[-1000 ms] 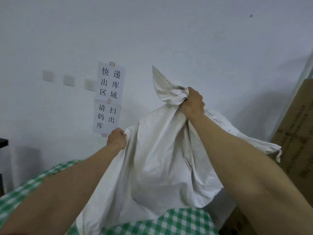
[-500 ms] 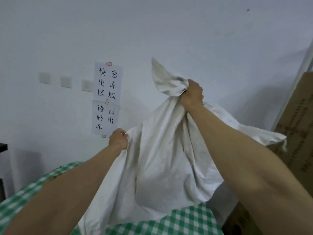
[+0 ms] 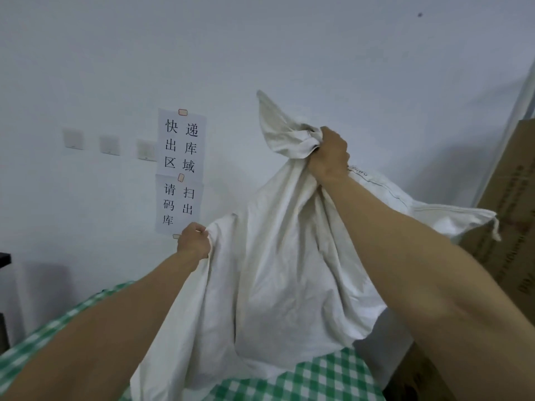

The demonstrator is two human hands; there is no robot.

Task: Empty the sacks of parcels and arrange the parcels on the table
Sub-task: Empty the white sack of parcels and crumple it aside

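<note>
Your right hand (image 3: 328,153) is fisted round a bunched corner of the white sack (image 3: 275,270), high above the table (image 3: 327,377). Your left hand (image 3: 193,241) grips a fold of its side lower down, toward the table's left. The sack hangs between them, its lower folds draped on the table's green-check cloth. No parcels show on the table, and the cloth hides whether any are inside. This looks like the tipping step, so lift the gripped end over the table's middle and shake in short pulls. The drawstring (image 3: 496,228) hem reaches past the table's right edge, over the cardboard boxes (image 3: 515,256) just beside it. If that is the mouth, draw it back above the table first. The wall behind the table is close, so your open room is toward the table's near side and left.
</note>
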